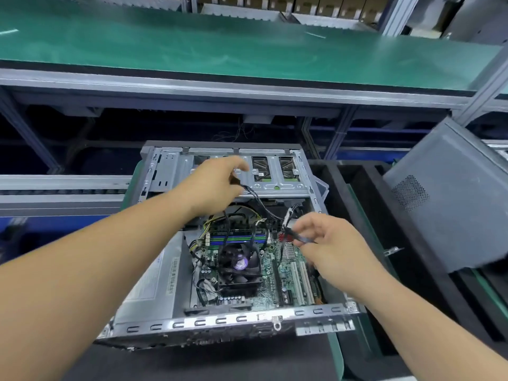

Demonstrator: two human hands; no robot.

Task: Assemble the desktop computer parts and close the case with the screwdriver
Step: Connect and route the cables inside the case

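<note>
An open desktop case [233,321] lies on its side in front of me, showing the green motherboard [275,273], a black CPU cooler fan [239,268] and a silver power supply [149,279]. My left hand [217,185] reaches over the metal drive cage [275,171] and grips a bundle of black cables [255,198]. My right hand [327,243] pinches a thin black cable connector [298,237] above the board's right side. No screwdriver is visible.
A grey side panel [450,193] leans at the right. A green conveyor belt [220,48] runs across the back on a metal frame. Black foam trays [354,185] sit right of the case, a dark mat [220,361] under it.
</note>
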